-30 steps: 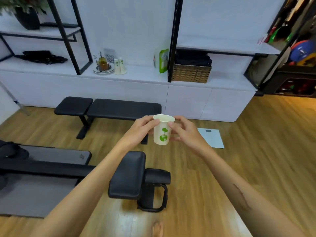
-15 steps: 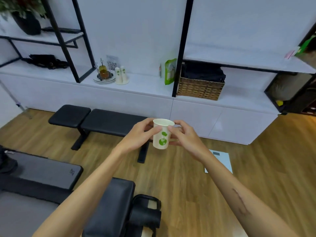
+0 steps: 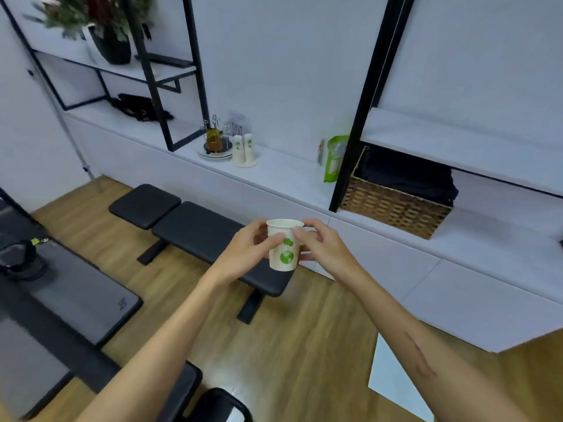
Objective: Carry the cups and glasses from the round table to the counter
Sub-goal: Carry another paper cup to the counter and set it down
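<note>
I hold a white paper cup [image 3: 284, 245] with a green sprout print upright in front of me, above the end of a black bench. My left hand [image 3: 243, 254] grips its left side and my right hand [image 3: 320, 248] grips its right side near the rim. The white counter [image 3: 283, 175] runs along the wall ahead. Two upside-down paper cups [image 3: 243, 149] of the same print stand on it beside a plate stack with a small glass jar [image 3: 214, 141]. The round table is out of view.
A black padded bench [image 3: 195, 226] stands between me and the counter. A wicker basket [image 3: 396, 205] and a green bag [image 3: 335, 158] sit on the counter to the right. Black shelf posts [image 3: 362, 117] rise from it. Gym equipment [image 3: 61, 300] fills the left floor; a white scale [image 3: 396, 379] lies lower right.
I have walked closer to the counter, which now looms larger and nearer. The cup stays upright between both hands, held the same way.
</note>
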